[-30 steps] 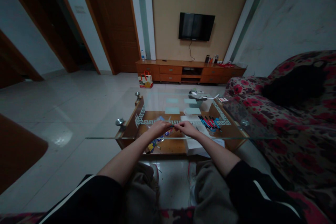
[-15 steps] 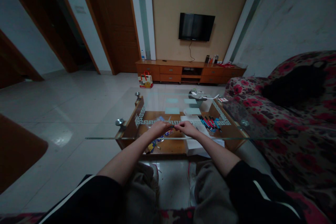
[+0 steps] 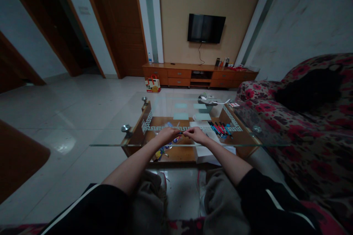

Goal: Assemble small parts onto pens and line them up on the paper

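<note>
Dark item (image 3: pixel 181 133); between both hands (image 3: pixel 194 134)

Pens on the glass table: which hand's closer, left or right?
Right. The right hand is just to the left of the pens; the left hand is farther left, beyond the right one.

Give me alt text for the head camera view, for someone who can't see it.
A person's left hand and right hand hold a small dark object between them over a glass coffee table, with colorful pens to the right. Beyond, a television hangs above a wooden TV cabinet; a floral sofa stands at right.
</note>
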Demonstrator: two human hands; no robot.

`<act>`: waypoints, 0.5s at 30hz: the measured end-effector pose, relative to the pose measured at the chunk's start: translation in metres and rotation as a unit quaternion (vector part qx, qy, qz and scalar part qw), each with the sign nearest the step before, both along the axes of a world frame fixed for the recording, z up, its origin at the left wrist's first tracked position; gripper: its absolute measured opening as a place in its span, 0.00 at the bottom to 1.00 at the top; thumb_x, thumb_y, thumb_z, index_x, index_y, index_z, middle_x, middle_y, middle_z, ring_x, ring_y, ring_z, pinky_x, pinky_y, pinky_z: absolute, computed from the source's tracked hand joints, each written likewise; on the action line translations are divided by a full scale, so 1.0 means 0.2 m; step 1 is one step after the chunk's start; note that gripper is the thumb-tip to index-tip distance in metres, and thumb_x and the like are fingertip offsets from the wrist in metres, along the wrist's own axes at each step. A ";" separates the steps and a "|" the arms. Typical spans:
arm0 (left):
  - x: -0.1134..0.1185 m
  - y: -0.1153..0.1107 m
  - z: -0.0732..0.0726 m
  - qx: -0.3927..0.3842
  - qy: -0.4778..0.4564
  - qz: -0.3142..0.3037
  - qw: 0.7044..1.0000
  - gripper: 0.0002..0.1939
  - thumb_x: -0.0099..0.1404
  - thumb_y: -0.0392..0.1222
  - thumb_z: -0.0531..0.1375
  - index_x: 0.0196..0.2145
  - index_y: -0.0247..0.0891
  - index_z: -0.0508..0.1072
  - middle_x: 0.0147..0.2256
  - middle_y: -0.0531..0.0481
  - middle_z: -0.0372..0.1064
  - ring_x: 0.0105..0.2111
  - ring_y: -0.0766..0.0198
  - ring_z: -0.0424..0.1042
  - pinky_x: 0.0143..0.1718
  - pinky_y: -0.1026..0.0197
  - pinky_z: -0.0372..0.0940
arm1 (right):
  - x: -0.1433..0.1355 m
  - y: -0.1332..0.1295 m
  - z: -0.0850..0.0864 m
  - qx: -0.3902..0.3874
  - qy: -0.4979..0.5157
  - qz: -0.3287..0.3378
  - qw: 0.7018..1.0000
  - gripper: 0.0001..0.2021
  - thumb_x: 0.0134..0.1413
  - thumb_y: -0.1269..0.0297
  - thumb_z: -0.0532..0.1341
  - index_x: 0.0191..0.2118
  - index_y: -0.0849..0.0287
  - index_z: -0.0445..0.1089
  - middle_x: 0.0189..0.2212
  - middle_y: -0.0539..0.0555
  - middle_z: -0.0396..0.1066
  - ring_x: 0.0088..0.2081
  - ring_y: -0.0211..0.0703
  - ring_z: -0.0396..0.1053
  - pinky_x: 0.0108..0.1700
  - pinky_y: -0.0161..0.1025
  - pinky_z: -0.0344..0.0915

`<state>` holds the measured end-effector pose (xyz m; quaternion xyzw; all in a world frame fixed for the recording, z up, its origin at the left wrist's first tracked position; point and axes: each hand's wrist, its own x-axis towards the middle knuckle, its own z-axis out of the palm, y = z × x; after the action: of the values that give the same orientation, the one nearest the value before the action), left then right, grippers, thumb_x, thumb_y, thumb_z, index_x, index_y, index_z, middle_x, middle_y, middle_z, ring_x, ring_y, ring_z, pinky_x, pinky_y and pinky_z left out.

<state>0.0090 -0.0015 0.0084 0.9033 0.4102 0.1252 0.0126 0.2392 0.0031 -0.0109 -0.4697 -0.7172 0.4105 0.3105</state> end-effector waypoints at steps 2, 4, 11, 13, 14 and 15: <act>0.00 0.00 0.00 0.006 0.011 -0.002 1.000 0.17 0.72 0.54 0.53 0.47 0.46 0.77 0.37 0.46 0.78 0.36 0.59 0.77 0.36 0.63 0.65 | 0.00 0.00 0.00 -0.001 0.003 -0.004 1.000 0.19 0.52 0.49 0.64 0.31 0.63 0.80 0.27 0.54 0.77 0.29 0.41 0.69 0.32 0.35 0.61; 0.00 0.00 0.00 0.012 0.018 -0.005 1.000 0.17 0.72 0.54 0.53 0.47 0.46 0.77 0.38 0.45 0.78 0.36 0.59 0.77 0.36 0.63 0.65 | 0.00 -0.01 0.01 -0.004 0.008 -0.006 1.000 0.19 0.52 0.49 0.64 0.32 0.63 0.80 0.26 0.54 0.77 0.29 0.41 0.69 0.32 0.35 0.61; 0.01 0.00 0.01 0.016 0.038 0.003 0.999 0.17 0.72 0.54 0.53 0.46 0.44 0.77 0.38 0.45 0.78 0.36 0.59 0.77 0.36 0.64 0.64 | 0.00 -0.01 0.02 0.002 0.021 -0.001 1.000 0.17 0.50 0.52 0.65 0.32 0.64 0.80 0.26 0.54 0.76 0.29 0.41 0.69 0.34 0.35 0.61; 0.01 0.00 0.01 0.012 0.039 0.007 0.999 0.18 0.72 0.54 0.53 0.47 0.44 0.77 0.37 0.45 0.78 0.36 0.59 0.77 0.36 0.64 0.64 | 0.00 -0.01 0.02 0.002 0.029 0.001 1.000 0.17 0.49 0.52 0.66 0.32 0.63 0.80 0.27 0.54 0.77 0.30 0.41 0.69 0.35 0.36 0.62; 0.01 0.00 0.01 0.012 0.037 0.008 0.999 0.18 0.72 0.55 0.53 0.47 0.44 0.77 0.37 0.45 0.78 0.36 0.59 0.76 0.36 0.64 0.64 | 0.00 -0.01 0.02 0.003 0.033 0.000 0.999 0.16 0.49 0.52 0.66 0.32 0.63 0.80 0.27 0.54 0.77 0.30 0.41 0.70 0.35 0.36 0.62; 0.00 0.00 0.00 0.012 0.034 0.008 0.999 0.18 0.72 0.55 0.53 0.46 0.44 0.77 0.38 0.45 0.78 0.36 0.59 0.76 0.37 0.64 0.64 | 0.00 -0.01 0.02 0.004 0.038 -0.003 0.999 0.16 0.48 0.52 0.67 0.32 0.63 0.80 0.28 0.54 0.77 0.31 0.41 0.70 0.35 0.36 0.63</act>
<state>0.0098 -0.0019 0.0088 0.9037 0.4162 0.0994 -0.0133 0.2393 0.0006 -0.0068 -0.4549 -0.7051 0.4243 0.3402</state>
